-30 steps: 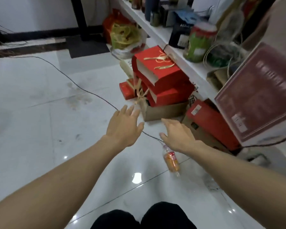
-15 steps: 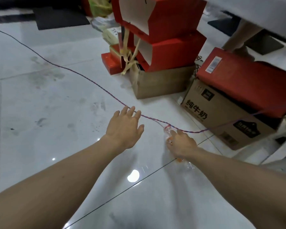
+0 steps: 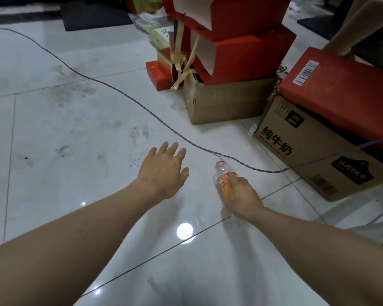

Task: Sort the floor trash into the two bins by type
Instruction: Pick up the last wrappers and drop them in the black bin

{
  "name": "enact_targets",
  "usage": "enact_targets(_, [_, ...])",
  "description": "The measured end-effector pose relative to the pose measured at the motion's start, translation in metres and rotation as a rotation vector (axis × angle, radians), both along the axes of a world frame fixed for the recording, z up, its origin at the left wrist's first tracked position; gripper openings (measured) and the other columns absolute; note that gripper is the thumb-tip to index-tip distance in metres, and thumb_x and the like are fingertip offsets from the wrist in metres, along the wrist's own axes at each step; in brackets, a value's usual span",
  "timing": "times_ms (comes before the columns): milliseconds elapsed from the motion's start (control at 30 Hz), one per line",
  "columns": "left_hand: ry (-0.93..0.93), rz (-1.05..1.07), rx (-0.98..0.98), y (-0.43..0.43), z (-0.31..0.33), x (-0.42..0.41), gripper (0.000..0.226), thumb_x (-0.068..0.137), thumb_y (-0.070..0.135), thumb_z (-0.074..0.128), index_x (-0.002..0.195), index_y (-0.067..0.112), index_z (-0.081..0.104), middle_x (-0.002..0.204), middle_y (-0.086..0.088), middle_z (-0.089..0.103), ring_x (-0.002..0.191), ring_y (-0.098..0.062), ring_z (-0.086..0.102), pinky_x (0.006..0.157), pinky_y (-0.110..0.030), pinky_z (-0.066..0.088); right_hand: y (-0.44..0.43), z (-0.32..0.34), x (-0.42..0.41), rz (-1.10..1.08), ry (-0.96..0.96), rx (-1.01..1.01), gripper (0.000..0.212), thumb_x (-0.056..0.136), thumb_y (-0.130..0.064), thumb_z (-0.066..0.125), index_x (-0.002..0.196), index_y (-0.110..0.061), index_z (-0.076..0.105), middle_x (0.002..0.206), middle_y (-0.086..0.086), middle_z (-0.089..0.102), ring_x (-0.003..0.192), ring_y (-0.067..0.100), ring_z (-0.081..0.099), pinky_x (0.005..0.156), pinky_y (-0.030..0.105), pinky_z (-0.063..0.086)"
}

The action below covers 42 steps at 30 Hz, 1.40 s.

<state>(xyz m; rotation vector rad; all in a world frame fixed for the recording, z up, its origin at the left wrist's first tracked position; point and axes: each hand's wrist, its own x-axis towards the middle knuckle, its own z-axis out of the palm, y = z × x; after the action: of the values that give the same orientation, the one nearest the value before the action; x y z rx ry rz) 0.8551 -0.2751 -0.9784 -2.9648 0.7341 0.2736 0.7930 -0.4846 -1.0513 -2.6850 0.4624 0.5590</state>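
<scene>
A clear plastic bottle (image 3: 223, 182) with an orange label and a red-ringed neck is in my right hand (image 3: 244, 198), whose fingers wrap its lower half. The bottle points away from me, just above the white tiled floor. My left hand (image 3: 164, 171) hovers palm down to the left of the bottle, fingers spread, holding nothing. No bin shows in this view.
A twisted red and blue cord (image 3: 128, 100) runs across the floor just beyond the bottle. Stacked red boxes (image 3: 241, 51) sit on a brown carton (image 3: 226, 102). A printed cardboard milk carton (image 3: 314, 155) with a red box (image 3: 341, 93) on top stands at the right.
My right hand came down onto the bottle on the floor, closed around it and raised it slightly. My left hand stayed spread beside it. The camera dipped closer to the floor.
</scene>
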Motion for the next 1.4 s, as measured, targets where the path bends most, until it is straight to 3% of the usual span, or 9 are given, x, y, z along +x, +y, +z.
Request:
enact_targets(100, [-0.027,0.044,-0.009,0.012,0.010,0.006,0.059,0.100,0.046,0.027,0.151,0.017,0.020,0.160,-0.007,0.017,0.146,-0.027,0.014,0.115,-0.041,0.023,0.019,0.013,0.014,0.073,-0.082,0.044,0.063,0.091,-0.045,0.055,0.145,-0.028,0.027,0.122,0.011,0.049,0.111,0.032,0.053,0.089,0.036,0.046])
enact_targets(333, [-0.056,0.247,-0.070,0.074,0.097,0.005,0.060,0.101,0.045,0.027,0.152,0.016,0.018,0.161,-0.007,0.011,0.148,-0.026,0.006,0.115,-0.039,0.019,0.086,0.113,0.050,0.216,-0.142,0.125,0.080,0.086,-0.021,0.064,0.153,-0.023,0.020,0.139,0.011,0.039,0.125,0.029,0.043,0.101,0.035,0.040])
enact_targets(533, [-0.119,0.433,-0.107,0.156,0.265,-0.015,0.061,0.101,0.045,0.026,0.153,0.015,0.018,0.161,-0.009,0.011,0.148,-0.028,0.004,0.119,-0.040,0.013,0.168,0.294,0.059,0.339,-0.188,0.200,0.077,0.089,-0.022,0.064,0.153,-0.022,0.021,0.142,0.009,0.038,0.118,0.025,0.048,0.096,0.032,0.040])
enact_targets(667, [-0.179,0.576,-0.140,0.212,0.399,-0.032,0.060,0.100,0.046,0.025,0.153,0.017,0.018,0.161,-0.007,0.010,0.148,-0.026,0.005,0.119,-0.040,0.010,0.232,0.427,0.062,0.455,-0.226,0.251,0.074,0.087,-0.019,0.066,0.150,-0.020,0.027,0.136,0.010,0.044,0.118,0.025,0.047,0.086,0.020,0.032])
enact_targets(800, [-0.197,0.719,-0.135,0.273,0.505,-0.062,0.060,0.100,0.047,0.026,0.152,0.018,0.020,0.161,-0.006,0.011,0.148,-0.025,0.007,0.119,-0.040,0.015,0.309,0.541,0.057,0.562,-0.214,0.315,0.080,0.087,-0.022,0.068,0.152,-0.021,0.022,0.137,0.009,0.045,0.122,0.025,0.046,0.096,0.027,0.038])
enact_targets(900, [-0.184,0.814,-0.108,0.327,0.560,-0.089,0.060,0.100,0.047,0.026,0.152,0.019,0.020,0.161,-0.006,0.011,0.148,-0.025,0.007,0.118,-0.040,0.016,0.368,0.601,0.051,0.609,-0.197,0.360,0.079,0.088,-0.024,0.067,0.153,-0.023,0.021,0.137,0.009,0.045,0.122,0.025,0.046,0.094,0.027,0.038])
enact_targets(1000, [-0.184,0.897,-0.067,0.388,0.595,-0.112,0.060,0.100,0.048,0.027,0.152,0.019,0.020,0.161,-0.005,0.012,0.148,-0.024,0.008,0.118,-0.040,0.018,0.430,0.637,0.047,0.648,-0.178,0.392,0.081,0.088,-0.026,0.069,0.153,-0.025,0.020,0.135,0.008,0.045,0.119,0.024,0.048,0.087,0.025,0.039])
enact_targets(1167, [-0.168,0.998,-0.051,0.480,0.621,-0.139,0.062,0.099,0.049,0.030,0.152,0.018,0.023,0.161,-0.006,0.014,0.148,-0.025,0.010,0.118,-0.040,0.019,0.529,0.667,0.042,0.669,-0.138,0.407,0.081,0.087,-0.029,0.070,0.152,-0.024,0.022,0.138,0.007,0.045,0.123,0.026,0.047,0.099,0.035,0.042])
enact_targets(1400, [-0.156,1.052,-0.066,0.563,0.628,-0.136,0.061,0.100,0.049,0.028,0.153,0.020,0.020,0.160,-0.006,0.015,0.148,-0.025,0.008,0.118,-0.043,0.017,0.634,0.682,0.061,0.689,-0.134,0.467,0.069,0.085,-0.023,0.072,0.143,-0.018,0.036,0.128,0.009,0.054,0.113,0.026,0.054,0.088,0.033,0.046])
